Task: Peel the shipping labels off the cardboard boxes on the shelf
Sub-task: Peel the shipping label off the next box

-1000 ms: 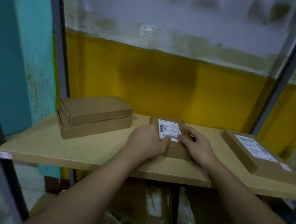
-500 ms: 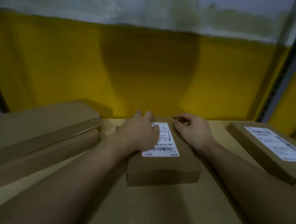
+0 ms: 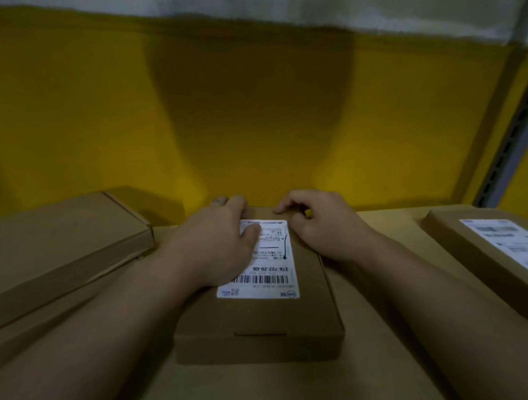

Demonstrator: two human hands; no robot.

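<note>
A small cardboard box [image 3: 258, 324] lies on the shelf board [image 3: 382, 291] right in front of me. A white shipping label [image 3: 267, 273] with a barcode is stuck flat on its top. My left hand [image 3: 219, 246] rests flat on the box's left half, covering part of the label, with the thumb on the label's far end. My right hand [image 3: 323, 227] curls its fingers over the box's far right corner, just beside the label's far right corner. Its thumb is hidden.
Two flat cardboard boxes [image 3: 58, 243] are stacked at the left, with no label visible on them. A larger box [image 3: 463, 246] carrying its own white label [image 3: 513, 246] sits at the right. A yellow wall [image 3: 251, 108] closes the back, and a grey shelf upright [image 3: 515, 128] stands at the right.
My view has come closer and lower over the small box. Both hands have stayed on the box's far half, and the label remains flat.
</note>
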